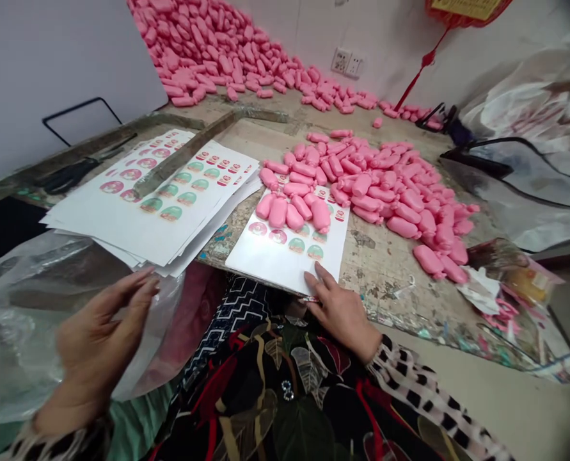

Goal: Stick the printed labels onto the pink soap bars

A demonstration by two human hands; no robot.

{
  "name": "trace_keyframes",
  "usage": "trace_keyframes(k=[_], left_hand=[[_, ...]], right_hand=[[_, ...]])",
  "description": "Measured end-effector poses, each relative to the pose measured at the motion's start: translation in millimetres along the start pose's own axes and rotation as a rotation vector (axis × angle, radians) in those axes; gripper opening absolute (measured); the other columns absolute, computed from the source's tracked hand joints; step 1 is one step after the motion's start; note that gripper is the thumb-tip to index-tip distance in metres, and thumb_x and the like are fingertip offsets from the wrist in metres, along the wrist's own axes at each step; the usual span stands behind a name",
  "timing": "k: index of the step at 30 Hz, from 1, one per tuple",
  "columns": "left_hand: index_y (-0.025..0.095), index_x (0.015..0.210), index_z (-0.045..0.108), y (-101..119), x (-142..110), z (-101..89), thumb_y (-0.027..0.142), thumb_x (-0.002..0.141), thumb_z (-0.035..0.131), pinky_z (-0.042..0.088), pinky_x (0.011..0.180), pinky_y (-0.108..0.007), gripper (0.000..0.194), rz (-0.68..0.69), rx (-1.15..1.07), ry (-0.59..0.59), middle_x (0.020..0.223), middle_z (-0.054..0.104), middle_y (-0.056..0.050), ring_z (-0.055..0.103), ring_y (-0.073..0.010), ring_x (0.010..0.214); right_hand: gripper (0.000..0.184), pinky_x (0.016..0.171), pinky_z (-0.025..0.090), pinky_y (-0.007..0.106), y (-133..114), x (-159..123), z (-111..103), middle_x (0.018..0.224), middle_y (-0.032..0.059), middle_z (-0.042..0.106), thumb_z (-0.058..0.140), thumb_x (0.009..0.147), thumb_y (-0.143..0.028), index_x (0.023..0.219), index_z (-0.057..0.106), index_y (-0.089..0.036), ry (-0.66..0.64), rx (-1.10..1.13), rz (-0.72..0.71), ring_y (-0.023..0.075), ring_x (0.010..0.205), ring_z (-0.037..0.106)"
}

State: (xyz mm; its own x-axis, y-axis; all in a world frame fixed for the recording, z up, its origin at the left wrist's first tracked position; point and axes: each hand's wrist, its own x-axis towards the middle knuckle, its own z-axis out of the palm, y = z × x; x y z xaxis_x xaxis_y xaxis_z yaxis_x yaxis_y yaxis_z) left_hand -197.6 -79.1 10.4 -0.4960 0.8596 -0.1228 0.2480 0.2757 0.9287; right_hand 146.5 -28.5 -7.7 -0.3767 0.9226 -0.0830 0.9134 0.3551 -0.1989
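Observation:
My right hand is at the front edge of a white sticker sheet, its fingers on top and its thumb at the edge. The sheet has round pink and green stickers, and several pink sausage-shaped pieces lie across it. My left hand is raised in the air over a clear plastic bag. Its fingers are stretched forward, the tips near the thumb, and I see nothing held in them. A stack of similar sticker sheets lies just beyond my left hand.
A large pile of pink pieces spreads over the worn table, with a bigger heap against the wall. A flat bar rests across the sheet stack. Plastic bags and scraps sit on the right.

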Motion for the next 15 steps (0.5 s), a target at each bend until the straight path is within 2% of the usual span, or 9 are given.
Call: trace_keyframes(k=[2, 4, 6, 9, 12, 15], left_hand=[[0.028, 0.108, 0.065, 9, -3, 22.7, 0.032, 0.071, 0.069, 0.048, 0.076, -0.026, 0.038, 0.181, 0.202, 0.023, 0.099, 0.068, 0.003, 0.06, -0.0202, 0.089], [0.025, 0.101, 0.069, 16, -6, 42.1, 0.036, 0.072, 0.067, 0.046, 0.084, -0.03, 0.031, 0.231, 0.226, -0.077, 0.098, 0.069, -0.001, 0.061, -0.0212, 0.089], [0.023, 0.098, 0.069, 20, -10, 58.5, 0.038, 0.072, 0.067, 0.047, 0.083, -0.03, 0.03, 0.136, 0.106, -0.212, 0.095, 0.07, -0.003, 0.062, -0.021, 0.087], [0.018, 0.103, 0.066, 27, -15, 82.0, 0.039, 0.072, 0.067, 0.05, 0.071, -0.028, 0.037, -0.131, -0.15, -0.373, 0.086, 0.069, -0.007, 0.063, -0.0176, 0.074], [0.015, 0.109, 0.06, 39, -16, 107.7, 0.039, 0.073, 0.067, 0.05, 0.065, -0.027, 0.044, -0.359, -0.362, -0.533, 0.084, 0.069, -0.01, 0.064, -0.0153, 0.067], [0.014, 0.106, 0.056, 56, -14, 134.9, 0.043, 0.075, 0.064, 0.052, 0.068, -0.031, 0.043, -0.501, -0.5, -0.666, 0.087, 0.068, -0.012, 0.066, -0.0181, 0.072]], right_hand=[[0.047, 0.072, 0.054, 0.038, 1, -1, 0, 0.144, 0.0106, 0.036, 0.046, 0.087, -0.031, 0.134, 0.044, -0.024, -0.003, -0.006, -0.014, 0.0249, 0.095, 0.064], [0.043, 0.073, 0.053, 0.038, 5, 0, -1, 0.142, 0.0089, 0.04, 0.043, 0.088, -0.028, 0.13, 0.048, -0.024, 0.008, 0.012, -0.037, 0.0241, 0.096, 0.064], [0.039, 0.075, 0.053, 0.037, 10, 2, -3, 0.139, 0.0073, 0.044, 0.041, 0.089, -0.027, 0.126, 0.052, -0.024, 0.026, 0.043, -0.059, 0.0233, 0.097, 0.064], [0.034, 0.075, 0.051, 0.035, 17, 7, -9, 0.129, 0.0061, 0.055, 0.04, 0.089, -0.023, 0.119, 0.056, -0.023, 0.058, 0.084, -0.07, 0.022, 0.096, 0.064], [0.03, 0.065, 0.048, 0.031, 18, 13, -17, 0.111, 0.0067, 0.066, 0.04, 0.089, -0.023, 0.113, 0.058, -0.022, 0.068, 0.041, -0.079, 0.0215, 0.085, 0.066], [0.027, 0.057, 0.042, 0.029, 13, 15, -27, 0.099, 0.0073, 0.068, 0.041, 0.089, -0.023, 0.108, 0.06, -0.022, 0.068, -0.054, -0.133, 0.0198, 0.072, 0.064]])
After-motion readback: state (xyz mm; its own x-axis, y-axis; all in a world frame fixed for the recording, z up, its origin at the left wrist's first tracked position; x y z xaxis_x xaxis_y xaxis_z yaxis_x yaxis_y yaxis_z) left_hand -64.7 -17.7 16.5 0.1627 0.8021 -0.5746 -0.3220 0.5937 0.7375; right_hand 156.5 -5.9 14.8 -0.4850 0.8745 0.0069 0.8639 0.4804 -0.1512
